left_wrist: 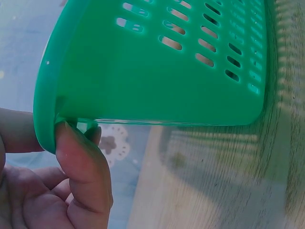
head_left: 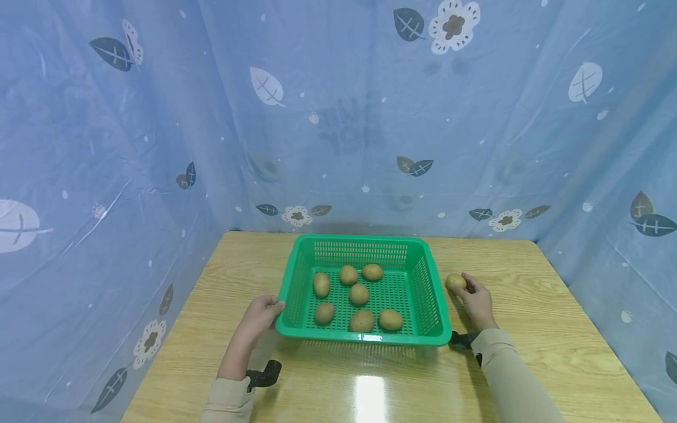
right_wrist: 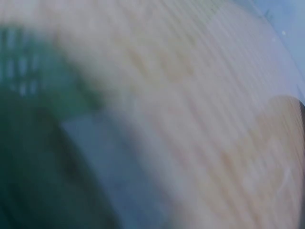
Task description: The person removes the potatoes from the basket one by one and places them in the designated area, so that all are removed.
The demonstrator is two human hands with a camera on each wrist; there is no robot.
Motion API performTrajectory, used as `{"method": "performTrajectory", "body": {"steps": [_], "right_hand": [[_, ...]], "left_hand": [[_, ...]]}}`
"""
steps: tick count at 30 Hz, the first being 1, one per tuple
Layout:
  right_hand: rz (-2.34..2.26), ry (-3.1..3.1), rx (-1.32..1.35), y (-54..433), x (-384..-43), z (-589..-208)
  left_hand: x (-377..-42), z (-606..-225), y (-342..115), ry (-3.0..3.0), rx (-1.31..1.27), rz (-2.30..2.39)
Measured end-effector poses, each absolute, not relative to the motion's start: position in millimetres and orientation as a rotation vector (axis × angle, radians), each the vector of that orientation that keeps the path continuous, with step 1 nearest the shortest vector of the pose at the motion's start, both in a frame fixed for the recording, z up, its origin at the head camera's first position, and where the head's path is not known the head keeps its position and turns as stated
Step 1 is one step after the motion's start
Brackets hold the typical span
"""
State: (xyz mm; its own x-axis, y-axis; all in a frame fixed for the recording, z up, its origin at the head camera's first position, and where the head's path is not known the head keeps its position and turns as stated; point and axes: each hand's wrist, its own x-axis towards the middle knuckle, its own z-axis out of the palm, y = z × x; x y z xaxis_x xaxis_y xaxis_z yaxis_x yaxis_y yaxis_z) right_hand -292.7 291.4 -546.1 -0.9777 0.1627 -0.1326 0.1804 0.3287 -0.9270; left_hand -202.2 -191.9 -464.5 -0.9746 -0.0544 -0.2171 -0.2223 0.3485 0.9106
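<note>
A green plastic basket (head_left: 365,341) with slotted walls stands on the wooden table, and several potatoes (head_left: 362,321) lie spread over its floor. My left hand (head_left: 260,315) pinches the basket's rim at its left side; up close in the left wrist view, thumb and fingers (left_wrist: 86,167) grip that rim (left_wrist: 46,95). To the right of the basket, my right hand (head_left: 478,302) holds one potato (head_left: 455,282) between thumb and fingers, apart from the basket wall. The right wrist view is blurred, with the green basket (right_wrist: 43,81) at its left.
The wooden table (head_left: 529,317) reaches out on both sides of the basket. Blue patterned curtains (head_left: 338,117) hang behind and along both sides. Each wrist wears a black camera mount (head_left: 264,374). Light glares off the table in front of the basket.
</note>
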Motion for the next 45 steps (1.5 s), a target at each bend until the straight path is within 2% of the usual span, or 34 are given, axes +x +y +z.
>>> {"method": "performTrajectory", "body": {"steps": [26,45], "right_hand": [[-1.886,2.541,0.372,293.4,-281.2,-545.3],[-1.916,2.693,0.204,299.7,-272.6,-521.3]], "left_hand": [[-202.6,-466.1,-192.1,2.444,-0.249,1.697],[-202.5,-466.6,-193.8,2.450,-0.249,1.703]]}}
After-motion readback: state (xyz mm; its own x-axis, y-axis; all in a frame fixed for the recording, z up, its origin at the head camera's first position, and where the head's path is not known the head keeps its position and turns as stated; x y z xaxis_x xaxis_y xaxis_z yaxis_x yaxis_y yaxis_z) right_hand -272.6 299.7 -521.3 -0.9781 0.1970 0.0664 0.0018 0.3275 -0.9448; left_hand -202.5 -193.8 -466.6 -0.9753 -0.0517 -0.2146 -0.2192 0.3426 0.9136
